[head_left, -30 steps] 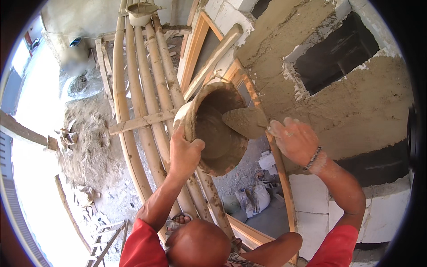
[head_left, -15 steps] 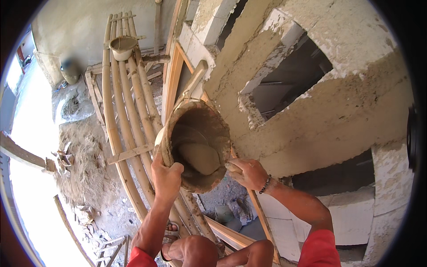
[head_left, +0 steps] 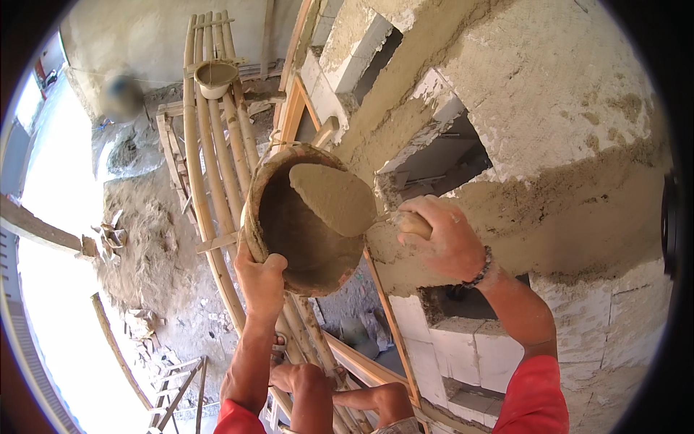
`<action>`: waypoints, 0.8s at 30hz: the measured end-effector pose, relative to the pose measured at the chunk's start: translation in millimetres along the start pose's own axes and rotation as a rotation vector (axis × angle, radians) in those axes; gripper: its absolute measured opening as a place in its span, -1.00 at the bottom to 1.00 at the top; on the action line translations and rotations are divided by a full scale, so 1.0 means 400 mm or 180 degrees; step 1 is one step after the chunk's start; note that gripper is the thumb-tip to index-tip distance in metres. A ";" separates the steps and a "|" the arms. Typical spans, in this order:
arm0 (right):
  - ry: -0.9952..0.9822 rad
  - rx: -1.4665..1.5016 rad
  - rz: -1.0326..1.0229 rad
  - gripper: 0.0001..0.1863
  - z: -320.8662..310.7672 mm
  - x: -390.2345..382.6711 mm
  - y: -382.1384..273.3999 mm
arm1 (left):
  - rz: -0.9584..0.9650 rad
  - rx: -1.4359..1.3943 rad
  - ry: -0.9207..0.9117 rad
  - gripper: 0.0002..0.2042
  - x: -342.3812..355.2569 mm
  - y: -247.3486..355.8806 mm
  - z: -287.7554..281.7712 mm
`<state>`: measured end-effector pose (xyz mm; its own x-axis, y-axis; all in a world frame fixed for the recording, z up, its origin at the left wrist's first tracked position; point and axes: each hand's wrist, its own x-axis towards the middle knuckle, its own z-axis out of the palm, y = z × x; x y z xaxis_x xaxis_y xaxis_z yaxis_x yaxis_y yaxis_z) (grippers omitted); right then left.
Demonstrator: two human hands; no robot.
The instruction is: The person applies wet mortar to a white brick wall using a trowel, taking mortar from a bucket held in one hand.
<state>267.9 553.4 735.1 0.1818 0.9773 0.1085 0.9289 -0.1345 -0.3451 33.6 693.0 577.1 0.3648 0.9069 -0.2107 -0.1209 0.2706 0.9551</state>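
- Above the bamboo scaffold (head_left: 210, 152), the left hand (head_left: 260, 278) is gripping the mortar bucket (head_left: 303, 217) by its rim.
- Right hand (head_left: 448, 239) is clamping the loaded trowel (head_left: 332, 199) over the bucket's mouth, close beside the plastered wall (head_left: 549, 108).

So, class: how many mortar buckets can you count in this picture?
2. One bucket gripped at its rim by the left hand; a second bucket rests atop the bamboo scaffold. Others may be hidden.

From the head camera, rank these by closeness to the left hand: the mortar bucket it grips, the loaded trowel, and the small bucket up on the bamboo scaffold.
1. Mortar bucket: its rim is gripped by the left hand.
2. Trowel: up and right, over the bucket.
3. Small bucket: far up the bamboo scaffold.
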 end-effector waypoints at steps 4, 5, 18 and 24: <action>-0.0440 0.0456 0.0627 -0.61 -0.169 0.073 -0.071 | -0.0026 -0.0135 0.0197 -0.50 -0.025 0.076 -0.031; -0.0361 0.0423 0.0355 -0.64 -0.188 0.082 -0.054 | 0.0058 -0.0184 0.0250 -0.49 -0.030 0.086 -0.039; 0.0898 -0.0656 0.1649 -0.59 -0.578 0.092 0.091 | -0.0344 0.0132 0.0650 -0.44 -0.164 0.118 -0.177; 0.0209 0.0273 0.1246 -0.55 -0.354 -0.175 0.003 | -0.0525 -0.0027 0.0696 -0.44 -0.258 0.168 -0.192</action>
<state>302.1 461.5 859.1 0.5392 0.8421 0.0119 0.7556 -0.4775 -0.4484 -83.2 642.3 647.2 0.1724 0.8983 -0.4042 -0.0844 0.4223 0.9025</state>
